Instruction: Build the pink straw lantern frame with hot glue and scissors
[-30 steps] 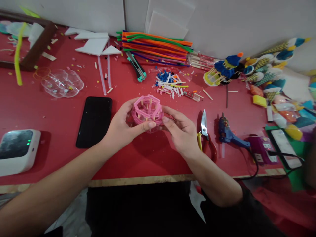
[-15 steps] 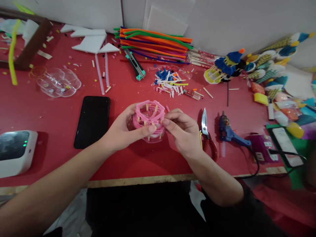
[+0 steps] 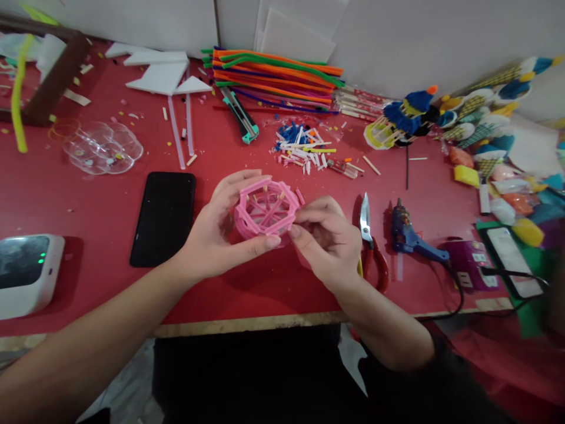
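Observation:
A small pink craft frame (image 3: 266, 207), with a many-sided top ring, spokes inside and short wooden posts, is held above the red table. My left hand (image 3: 220, 227) wraps round its left side, thumb along the near edge and fingers behind. At its right edge, my right hand (image 3: 329, 238) pinches the rim between thumb and forefinger. Whether the right fingertips also hold a small piece is hidden. Just behind the frame's right side a short pink strip (image 3: 300, 195) shows.
Scissors (image 3: 366, 224) and a blue glue gun (image 3: 408, 235) lie right of my hands. Left is a black phone (image 3: 163, 219). Behind are a cutter knife (image 3: 241, 118), cut scraps (image 3: 304, 147) and pipe cleaners (image 3: 278, 79). The table's front edge (image 3: 247, 325) is near.
The pink frame has tipped, so its top ring now faces me more and its posts show less. Both hands stay on it; my left fingers have shifted round its far side.

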Action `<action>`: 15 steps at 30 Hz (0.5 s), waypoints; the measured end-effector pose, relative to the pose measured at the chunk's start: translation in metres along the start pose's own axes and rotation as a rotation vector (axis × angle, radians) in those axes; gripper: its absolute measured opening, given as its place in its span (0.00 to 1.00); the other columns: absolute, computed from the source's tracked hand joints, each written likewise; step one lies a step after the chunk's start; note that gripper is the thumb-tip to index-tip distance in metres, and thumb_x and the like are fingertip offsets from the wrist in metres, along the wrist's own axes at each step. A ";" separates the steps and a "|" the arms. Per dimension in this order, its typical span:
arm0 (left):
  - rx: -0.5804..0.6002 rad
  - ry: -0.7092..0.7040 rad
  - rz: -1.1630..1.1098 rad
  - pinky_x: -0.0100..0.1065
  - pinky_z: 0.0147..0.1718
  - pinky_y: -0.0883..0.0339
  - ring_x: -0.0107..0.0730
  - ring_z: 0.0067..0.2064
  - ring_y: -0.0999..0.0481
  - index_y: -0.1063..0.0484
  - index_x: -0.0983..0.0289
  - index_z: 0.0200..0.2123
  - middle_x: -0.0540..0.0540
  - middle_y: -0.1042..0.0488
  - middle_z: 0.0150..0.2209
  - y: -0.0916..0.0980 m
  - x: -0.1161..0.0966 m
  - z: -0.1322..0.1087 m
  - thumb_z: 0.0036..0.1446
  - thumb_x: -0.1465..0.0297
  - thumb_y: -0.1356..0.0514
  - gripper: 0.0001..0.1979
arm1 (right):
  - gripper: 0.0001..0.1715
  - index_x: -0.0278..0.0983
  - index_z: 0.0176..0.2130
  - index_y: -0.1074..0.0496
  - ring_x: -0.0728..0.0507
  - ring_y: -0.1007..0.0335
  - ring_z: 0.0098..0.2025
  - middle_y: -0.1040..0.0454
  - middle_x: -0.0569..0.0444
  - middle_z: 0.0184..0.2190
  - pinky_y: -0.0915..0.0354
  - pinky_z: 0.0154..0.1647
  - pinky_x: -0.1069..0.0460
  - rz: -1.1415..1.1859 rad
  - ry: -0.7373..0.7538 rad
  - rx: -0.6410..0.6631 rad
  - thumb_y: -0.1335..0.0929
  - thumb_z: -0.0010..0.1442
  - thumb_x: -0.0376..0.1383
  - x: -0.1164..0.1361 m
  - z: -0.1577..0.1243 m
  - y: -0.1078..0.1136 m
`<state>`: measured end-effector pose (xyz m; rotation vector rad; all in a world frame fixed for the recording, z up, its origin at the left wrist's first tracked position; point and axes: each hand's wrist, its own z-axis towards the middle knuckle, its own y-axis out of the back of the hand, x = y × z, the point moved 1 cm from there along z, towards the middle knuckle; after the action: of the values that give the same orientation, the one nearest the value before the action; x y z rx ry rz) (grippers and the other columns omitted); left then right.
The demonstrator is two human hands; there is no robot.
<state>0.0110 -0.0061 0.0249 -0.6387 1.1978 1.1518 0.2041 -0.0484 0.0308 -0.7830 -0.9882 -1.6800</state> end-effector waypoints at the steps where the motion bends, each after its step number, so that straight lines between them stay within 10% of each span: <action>1: 0.003 -0.012 0.007 0.57 0.65 0.33 0.55 0.67 0.32 0.28 0.52 0.60 0.60 0.33 0.65 0.000 0.000 0.000 0.51 0.61 0.26 0.33 | 0.04 0.43 0.38 0.20 0.48 0.31 0.34 0.27 0.56 0.32 0.33 0.31 0.51 -0.014 0.008 0.001 0.26 0.61 0.34 0.000 0.000 0.000; 15: -0.046 -0.270 0.256 0.56 0.65 0.34 0.52 0.65 0.33 0.32 0.51 0.62 0.59 0.31 0.62 0.002 -0.004 0.000 0.52 0.63 0.27 0.35 | 0.10 0.43 0.46 0.24 0.45 0.30 0.40 0.28 0.53 0.38 0.30 0.38 0.47 -0.013 0.098 0.044 0.30 0.64 0.34 -0.003 -0.004 0.001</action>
<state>0.0090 -0.0070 0.0290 -0.3549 1.0425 1.4342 0.2059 -0.0511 0.0269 -0.6603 -0.9608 -1.6854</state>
